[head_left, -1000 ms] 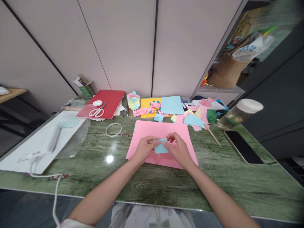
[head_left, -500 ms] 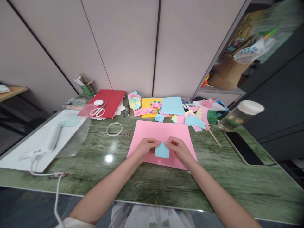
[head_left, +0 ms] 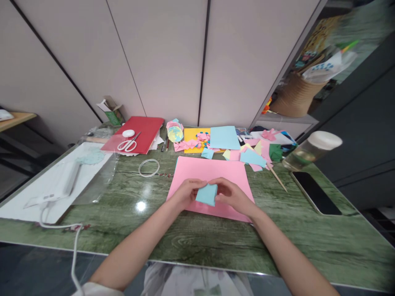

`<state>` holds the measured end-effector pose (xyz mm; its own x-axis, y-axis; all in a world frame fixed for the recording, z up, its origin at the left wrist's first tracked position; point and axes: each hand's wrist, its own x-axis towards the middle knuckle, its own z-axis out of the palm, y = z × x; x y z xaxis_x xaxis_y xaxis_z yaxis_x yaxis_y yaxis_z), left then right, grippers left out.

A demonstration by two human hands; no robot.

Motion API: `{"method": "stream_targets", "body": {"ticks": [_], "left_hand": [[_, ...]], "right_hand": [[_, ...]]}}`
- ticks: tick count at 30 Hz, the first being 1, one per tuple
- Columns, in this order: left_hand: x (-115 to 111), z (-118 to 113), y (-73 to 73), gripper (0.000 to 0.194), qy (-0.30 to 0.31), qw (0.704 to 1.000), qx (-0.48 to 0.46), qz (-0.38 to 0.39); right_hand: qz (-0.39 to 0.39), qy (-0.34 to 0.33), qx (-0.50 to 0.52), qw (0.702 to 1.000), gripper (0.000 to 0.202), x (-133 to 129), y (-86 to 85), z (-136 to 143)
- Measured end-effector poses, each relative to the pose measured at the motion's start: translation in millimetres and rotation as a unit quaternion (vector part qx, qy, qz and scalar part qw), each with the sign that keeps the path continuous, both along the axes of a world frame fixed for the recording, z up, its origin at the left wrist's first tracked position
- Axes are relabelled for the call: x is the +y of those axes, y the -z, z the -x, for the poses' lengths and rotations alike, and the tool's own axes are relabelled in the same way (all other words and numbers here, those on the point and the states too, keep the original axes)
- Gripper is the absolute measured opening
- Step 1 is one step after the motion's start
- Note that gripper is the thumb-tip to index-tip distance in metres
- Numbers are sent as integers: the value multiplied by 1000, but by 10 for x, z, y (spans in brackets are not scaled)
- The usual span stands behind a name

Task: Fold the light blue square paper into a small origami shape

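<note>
The left fingers [head_left: 197, 186] curl round the left edge of a small blue paper [head_left: 206, 194], thumb on top, pinching it. The right fingers [head_left: 219, 183] close on its right edge in the same way, thumb near the upper corner. Both hands hold the paper between them, its face tilted toward the camera; whether its lower edge touches the sheet beneath is hard to tell from this angle.

The left hand [head_left: 185, 193] and right hand [head_left: 233, 196] meet over a pink sheet [head_left: 210, 170] lying flat on the green table [head_left: 308, 238]. The wrists rest low, and both bare forearms run back toward the near table edge, spreading apart in a V.

Behind the pink sheet lies a spread of paper scraps [head_left: 253, 158] in blue, pink, yellow and green, with a larger blue sheet [head_left: 224, 137] and a yellow sheet [head_left: 191, 134] beside it. To the left are a white ring [head_left: 148, 167], a red folder [head_left: 140, 129] with white scissors [head_left: 128, 144] on it, and a small green carton [head_left: 111, 112] whose print is too small to read. To the right a dark phone [head_left: 314, 192] lies flat near a capped jar [head_left: 310, 150]; a wooden stick [head_left: 277, 176] lies between them and the pink sheet. No writing anywhere is legible.
</note>
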<state>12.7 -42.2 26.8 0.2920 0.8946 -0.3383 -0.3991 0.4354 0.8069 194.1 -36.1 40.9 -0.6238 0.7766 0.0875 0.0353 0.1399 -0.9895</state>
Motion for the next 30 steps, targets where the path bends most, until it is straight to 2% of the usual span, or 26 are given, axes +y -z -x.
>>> {"method": "stream_targets", "body": {"ticks": [6, 9, 14, 20, 23, 26, 30], "left_hand": [[-21, -19, -59, 28, 2, 998, 59, -34], [-28, -28, -76, 30, -3, 997, 66, -46], [-32, -25, -63, 35, -4, 997, 66, -44], [-44, -30, -55, 39, -12, 972, 178, -154], [-59, -56, -61, 40, -7, 958, 217, -188], [-74, -80, -69, 43, -7, 962, 212, -174], [-98, -95, -103, 45, 4, 981, 151, -121]], "right_hand": [[-111, 33, -63, 991, 10, 3, -38, -14], [-135, 54, -91, 985, 7, 3, -56, -26], [-137, 61, -102, 983, 5, 6, -83, -43], [-128, 58, -106, 984, 6, -16, -78, -8], [-125, 86, -111, 982, 10, -25, -35, 29], [-129, 117, -120, 977, 12, -24, 15, 62], [-129, 147, -120, 973, 14, -20, 47, 80]]}}
